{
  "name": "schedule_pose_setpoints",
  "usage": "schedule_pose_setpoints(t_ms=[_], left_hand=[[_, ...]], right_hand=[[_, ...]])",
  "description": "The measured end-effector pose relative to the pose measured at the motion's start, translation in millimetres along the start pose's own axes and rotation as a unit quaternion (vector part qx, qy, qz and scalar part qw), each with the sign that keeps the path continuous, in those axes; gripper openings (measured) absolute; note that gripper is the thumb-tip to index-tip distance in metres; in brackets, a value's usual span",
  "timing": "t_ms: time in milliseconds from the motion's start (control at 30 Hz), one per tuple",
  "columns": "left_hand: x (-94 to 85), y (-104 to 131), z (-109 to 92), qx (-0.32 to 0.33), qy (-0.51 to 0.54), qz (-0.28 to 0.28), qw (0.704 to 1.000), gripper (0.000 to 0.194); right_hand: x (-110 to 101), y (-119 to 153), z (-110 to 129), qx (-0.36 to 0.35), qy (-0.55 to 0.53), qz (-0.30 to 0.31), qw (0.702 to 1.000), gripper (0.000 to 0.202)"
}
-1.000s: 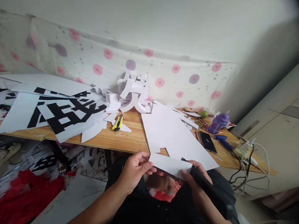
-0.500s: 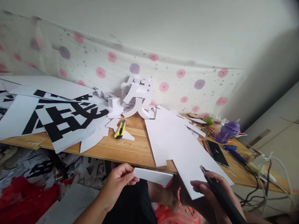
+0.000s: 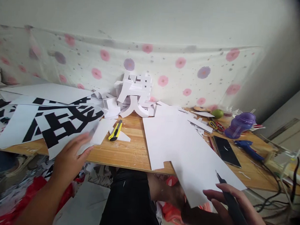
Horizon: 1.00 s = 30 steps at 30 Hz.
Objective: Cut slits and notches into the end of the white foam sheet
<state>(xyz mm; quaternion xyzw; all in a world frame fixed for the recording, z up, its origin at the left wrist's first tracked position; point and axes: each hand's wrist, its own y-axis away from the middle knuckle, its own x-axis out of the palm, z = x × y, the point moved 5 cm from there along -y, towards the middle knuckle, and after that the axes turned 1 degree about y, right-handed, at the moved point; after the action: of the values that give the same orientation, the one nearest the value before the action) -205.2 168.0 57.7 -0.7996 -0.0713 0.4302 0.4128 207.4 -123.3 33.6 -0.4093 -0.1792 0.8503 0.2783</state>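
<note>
My left hand, smeared a little by motion, is over the table's left front edge. Between its thumb and fingers is a white board piece, its near end hidden by the hand. In my right hand is a craft knife with a black handle. Its thin blade points up and away, over a large white board sheet with a notched edge. That sheet hangs past the table's front edge. A yellow utility knife lies on the table between the hands.
White cut-out characters stand against the patterned wall cover. Sheets with black printed characters cover the left side. On the right are a phone, blue glue gun, purple bottle, scissors and cables. Scraps litter the floor.
My left hand has swung from the front of the lap leftward to the table, taking the white strip away from there. My right hand keeps the knife over the sheet. The view has shifted slightly.
</note>
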Motion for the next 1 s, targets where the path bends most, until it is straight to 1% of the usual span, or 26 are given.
schedule_pose_setpoints(t_ms=[67, 100, 133, 200, 267, 333, 367, 400, 467, 567, 667, 767, 833, 900, 1000], left_hand=[[2.4, -4.4, 0.7, 0.025, -0.048, -0.024, 0.998, 0.034], [6.4, -3.2, -3.6, 0.036, -0.049, -0.035, 0.998, 0.034], [12.5, 0.2, -12.2, 0.055, -0.048, -0.038, 0.997, 0.032], [29.4, 11.3, -40.1, 0.104, -0.027, -0.021, 0.994, 0.022], [49.6, 24.5, -77.1, 0.151, 0.010, 0.024, 0.988, 0.014], [68.7, 35.7, -116.1, 0.190, 0.049, 0.073, 0.978, 0.016], [77.0, 39.5, -133.5, 0.199, 0.090, 0.097, 0.971, 0.018], [84.0, 41.6, -148.2, 0.204, 0.102, 0.109, 0.967, 0.018], [94.4, 42.1, -169.0, 0.201, 0.119, 0.123, 0.965, 0.018], [104.1, 37.8, -184.1, 0.197, 0.123, 0.146, 0.962, 0.020], [110.9, 33.5, -194.0, 0.222, 0.126, 0.194, 0.947, 0.024], [118.5, 30.8, -204.9, 0.251, 0.119, 0.244, 0.929, 0.024], [123.2, 28.4, -211.5, 0.258, 0.113, 0.264, 0.922, 0.021], [127.0, 25.2, -216.9, 0.262, 0.111, 0.283, 0.916, 0.023], [129.6, 18.7, -224.4, 0.276, 0.102, 0.319, 0.901, 0.022]], right_hand=[[-1.4, 1.3, -8.8, 0.002, 0.012, -0.011, 1.000, 0.030], [-1.5, 2.3, -12.8, -0.001, 0.024, -0.011, 1.000, 0.030], [-1.0, 3.4, -16.1, -0.012, 0.040, -0.007, 0.999, 0.031], [2.0, 6.4, -21.2, -0.046, 0.075, 0.017, 0.996, 0.034], [7.0, 10.6, -24.7, -0.089, 0.105, 0.049, 0.989, 0.036], [12.2, 14.8, -27.0, -0.125, 0.136, 0.063, 0.981, 0.037], [15.5, 16.6, -27.6, -0.140, 0.151, 0.070, 0.976, 0.036], [19.4, 17.9, -27.6, -0.153, 0.167, 0.078, 0.971, 0.036], [28.1, 18.6, -26.4, -0.174, 0.195, 0.095, 0.960, 0.035], [39.3, 16.2, -23.1, -0.200, 0.211, 0.116, 0.950, 0.034], [43.0, 13.5, -22.2, -0.214, 0.198, 0.109, 0.950, 0.037], [40.5, 13.6, -24.6, -0.215, 0.180, 0.084, 0.956, 0.039], [37.9, 14.7, -24.9, -0.219, 0.162, 0.073, 0.959, 0.040], [35.0, 14.9, -24.0, -0.220, 0.138, 0.066, 0.963, 0.042], [30.9, 12.9, -21.5, -0.219, 0.114, 0.056, 0.967, 0.045]])
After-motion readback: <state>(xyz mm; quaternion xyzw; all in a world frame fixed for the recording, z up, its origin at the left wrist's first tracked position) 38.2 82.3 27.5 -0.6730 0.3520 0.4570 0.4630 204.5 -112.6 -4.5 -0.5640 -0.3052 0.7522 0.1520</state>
